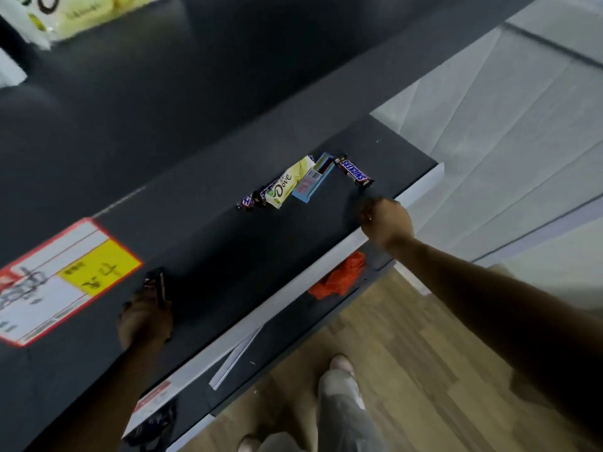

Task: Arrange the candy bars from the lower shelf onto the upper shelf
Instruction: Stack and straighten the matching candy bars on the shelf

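Bars [287, 187] on shelf [212, 256]; dark bar [160, 285] in left hand [145, 321]

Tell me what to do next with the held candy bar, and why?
Probably carry it to the nearer end of the row and set it down. The left grip holds a dark bar over the upper shelf, apart from the Dove bar and Snickers lying there.

Row on my upper shelf [195, 230]
I see the Dove bar [288, 185] left of a box [314, 181], the Snickers bar [354, 170] just right of it; a packet [339, 277] lies on the lower shelf [287, 334] beneath.
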Motion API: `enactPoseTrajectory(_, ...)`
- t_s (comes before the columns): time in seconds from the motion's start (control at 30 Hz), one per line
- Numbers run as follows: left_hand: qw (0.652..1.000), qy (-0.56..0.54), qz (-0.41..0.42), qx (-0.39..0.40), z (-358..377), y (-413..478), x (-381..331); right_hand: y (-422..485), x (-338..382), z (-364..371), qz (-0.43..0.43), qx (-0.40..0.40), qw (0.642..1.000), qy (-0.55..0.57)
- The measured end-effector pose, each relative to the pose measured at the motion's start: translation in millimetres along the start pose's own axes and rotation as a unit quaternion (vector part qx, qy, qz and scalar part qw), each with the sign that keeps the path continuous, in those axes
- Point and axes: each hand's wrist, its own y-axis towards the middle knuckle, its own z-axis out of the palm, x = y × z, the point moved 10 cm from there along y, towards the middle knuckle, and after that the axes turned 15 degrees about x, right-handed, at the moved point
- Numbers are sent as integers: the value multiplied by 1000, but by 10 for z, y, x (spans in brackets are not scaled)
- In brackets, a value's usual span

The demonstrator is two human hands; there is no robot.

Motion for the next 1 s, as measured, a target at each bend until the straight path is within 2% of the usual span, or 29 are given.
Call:
enactPoseTrajectory(0.1,998,-58,-18,-20,-14,-114,-115,402,-120,-43,15,0,999,40)
enactPoseTrajectory(0.23,994,-19,90,-55,58,-320,-609,832,-151,-54,17,-7,999,45)
enactPoseTrajectory(0.33,983,11,177,-42,134,-467,-1034,1031,-173,2,29,7,999,26)
enactPoseTrajectory(0.53,972,-24,231,-41,131,-721,-1614,1167,-206,87,65,9,997,37)
enactPoseTrajectory(0.67,960,-22,275,-46,108,-849,-1803,1004,-142,136,11,30,999,22)
enactPoseTrajectory(0.77,952,-12,303,-51,25,-966,-1899,745,-32,103,-43,10,999,31)
enactPoseTrajectory(0.87,944,-7,323,-63,-125,-1133,-1950,413,213,59,-115,2,993,13)
enactPoseTrajectory(1.0,925,-7,372,-78,-382,-1423,-1950,-80,596,35,-186,31,982,-2)
